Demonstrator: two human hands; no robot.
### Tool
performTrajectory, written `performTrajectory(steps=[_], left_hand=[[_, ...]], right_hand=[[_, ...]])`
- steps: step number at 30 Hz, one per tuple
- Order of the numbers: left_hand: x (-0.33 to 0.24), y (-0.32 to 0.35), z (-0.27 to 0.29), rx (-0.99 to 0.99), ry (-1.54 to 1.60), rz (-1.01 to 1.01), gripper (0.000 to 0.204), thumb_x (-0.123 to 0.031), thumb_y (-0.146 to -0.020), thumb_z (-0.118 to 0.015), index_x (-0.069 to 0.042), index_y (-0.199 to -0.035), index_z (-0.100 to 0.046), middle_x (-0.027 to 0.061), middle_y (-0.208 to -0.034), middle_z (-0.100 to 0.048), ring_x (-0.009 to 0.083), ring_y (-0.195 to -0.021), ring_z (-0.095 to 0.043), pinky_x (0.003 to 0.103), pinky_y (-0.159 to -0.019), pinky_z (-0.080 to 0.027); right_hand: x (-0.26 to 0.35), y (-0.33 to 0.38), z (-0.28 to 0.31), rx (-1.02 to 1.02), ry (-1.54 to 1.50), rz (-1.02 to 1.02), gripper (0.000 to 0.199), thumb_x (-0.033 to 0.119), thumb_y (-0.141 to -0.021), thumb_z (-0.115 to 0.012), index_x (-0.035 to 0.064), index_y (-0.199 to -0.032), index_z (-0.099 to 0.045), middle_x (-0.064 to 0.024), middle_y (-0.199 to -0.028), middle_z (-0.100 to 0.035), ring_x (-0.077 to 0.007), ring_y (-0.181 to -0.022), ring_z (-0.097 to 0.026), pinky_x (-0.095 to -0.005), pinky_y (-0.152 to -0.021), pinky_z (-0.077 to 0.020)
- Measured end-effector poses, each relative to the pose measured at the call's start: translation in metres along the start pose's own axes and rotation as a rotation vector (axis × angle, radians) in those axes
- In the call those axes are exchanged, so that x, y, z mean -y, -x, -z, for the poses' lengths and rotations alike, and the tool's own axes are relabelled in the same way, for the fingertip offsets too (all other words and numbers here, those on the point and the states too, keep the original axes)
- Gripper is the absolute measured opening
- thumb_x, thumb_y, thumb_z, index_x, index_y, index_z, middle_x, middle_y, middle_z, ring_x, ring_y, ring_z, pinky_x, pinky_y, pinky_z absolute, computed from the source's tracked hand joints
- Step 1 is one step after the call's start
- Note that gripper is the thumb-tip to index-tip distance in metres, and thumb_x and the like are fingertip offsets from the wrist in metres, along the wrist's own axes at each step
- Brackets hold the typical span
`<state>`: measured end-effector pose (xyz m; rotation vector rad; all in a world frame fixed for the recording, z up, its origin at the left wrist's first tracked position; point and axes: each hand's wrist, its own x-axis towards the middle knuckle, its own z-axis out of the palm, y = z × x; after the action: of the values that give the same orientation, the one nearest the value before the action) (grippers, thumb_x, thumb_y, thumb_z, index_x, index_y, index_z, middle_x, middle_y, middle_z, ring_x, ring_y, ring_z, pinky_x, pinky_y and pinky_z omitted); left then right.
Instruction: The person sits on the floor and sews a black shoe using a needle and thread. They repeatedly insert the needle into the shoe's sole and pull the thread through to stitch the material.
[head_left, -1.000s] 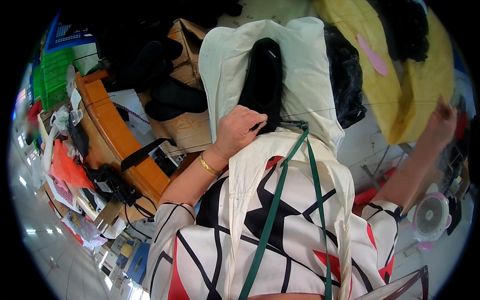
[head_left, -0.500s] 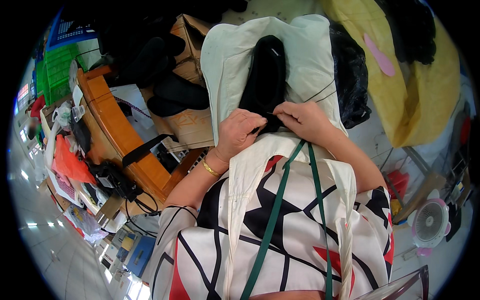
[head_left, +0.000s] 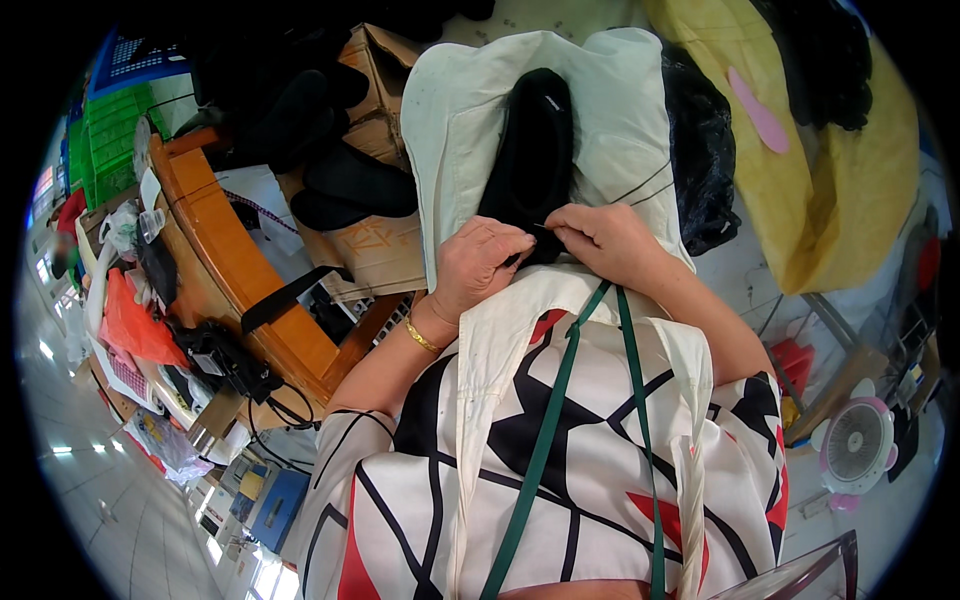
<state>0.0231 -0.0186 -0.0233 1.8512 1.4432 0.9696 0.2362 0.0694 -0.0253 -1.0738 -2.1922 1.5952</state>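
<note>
A black shoe (head_left: 538, 140), low and soft-looking, lies lengthwise on the white cloth (head_left: 445, 110) over my lap, its near end toward me. My left hand (head_left: 480, 262) is closed, thumb and fingers pinching the shoe's near end from the left. From the right, my right hand (head_left: 607, 238) is closed in a pinch at the same end, its fingertips close to the left ones. Something thin and short shows at the right fingertips, too small to make out. The hands partly cover the shoe's near end.
On the left, black shoe-shaped pieces (head_left: 352, 188) lie on a cardboard box (head_left: 370, 245) beside an orange wooden table edge (head_left: 220, 235). A black plastic bag (head_left: 700, 150) and yellow cloth (head_left: 690, 30) with a pink insole (head_left: 757, 110) are right. A white fan (head_left: 857, 445) stands lower right.
Both hands keep nearly the same pinch at the shoe's near end. The surroundings at left and right have shifted very slightly in view.
</note>
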Motion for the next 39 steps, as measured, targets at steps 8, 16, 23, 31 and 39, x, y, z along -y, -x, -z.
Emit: performTrajectory(steps=[8,16,23,31,39], left_hand=[[0.000,0.003,0.001,-0.011,-0.037,0.018,0.033,0.007,-0.068,-0.079,-0.009,-0.095,-0.069,0.0053,-0.087,-0.072,0.0236,-0.079,-0.067,0.032,-0.072,-0.053],[0.000,0.008,-0.003,-0.075,0.112,0.179,0.026,0.003,-0.069,-0.079,-0.009,-0.090,-0.070,0.0059,-0.087,-0.072,0.0254,-0.081,-0.067,0.033,-0.071,-0.053],[-0.002,0.006,0.000,0.017,-0.019,0.085,0.030,0.007,-0.069,-0.077,-0.008,-0.093,-0.068,0.0068,-0.092,-0.071,0.0265,-0.082,-0.066,0.033,-0.073,-0.053],[-0.007,0.006,0.008,-0.071,-0.267,-0.104,0.028,0.001,-0.068,-0.070,-0.006,-0.095,-0.066,0.0085,-0.093,-0.066,0.0281,-0.081,-0.064,0.036,-0.069,-0.053],[-0.009,-0.001,0.011,-0.030,-0.261,-0.056,0.030,0.002,-0.068,-0.070,-0.007,-0.096,-0.067,0.0069,-0.087,-0.061,0.0264,-0.081,-0.061,0.036,-0.069,-0.052]], right_hand=[[0.004,-0.008,-0.001,0.041,-0.062,-0.056,0.014,0.014,-0.091,-0.061,0.0064,-0.100,-0.068,-0.0144,-0.081,-0.070,-0.0353,-0.074,-0.067,-0.0398,-0.068,-0.0537],[-0.007,-0.008,-0.014,0.046,-0.213,-0.068,0.014,0.016,-0.096,-0.061,0.0060,-0.105,-0.061,-0.0147,-0.088,-0.070,-0.0372,-0.080,-0.066,-0.0376,-0.071,-0.0527],[0.016,-0.026,-0.020,0.041,-0.165,-0.098,0.014,0.014,-0.095,-0.059,0.0092,-0.105,-0.052,-0.0179,-0.077,-0.065,-0.0398,-0.073,-0.063,-0.0444,-0.065,-0.0497],[0.034,-0.038,-0.002,0.055,0.203,0.116,0.013,0.015,-0.088,-0.067,0.0071,-0.096,-0.061,-0.0092,-0.094,-0.057,-0.0321,-0.078,-0.061,-0.0405,-0.067,-0.0499],[0.025,-0.054,0.013,-0.008,-0.761,-0.325,0.015,0.021,-0.098,-0.061,0.0065,-0.096,-0.060,-0.0041,-0.089,-0.065,-0.0150,-0.067,-0.064,-0.0285,-0.057,-0.0487]])
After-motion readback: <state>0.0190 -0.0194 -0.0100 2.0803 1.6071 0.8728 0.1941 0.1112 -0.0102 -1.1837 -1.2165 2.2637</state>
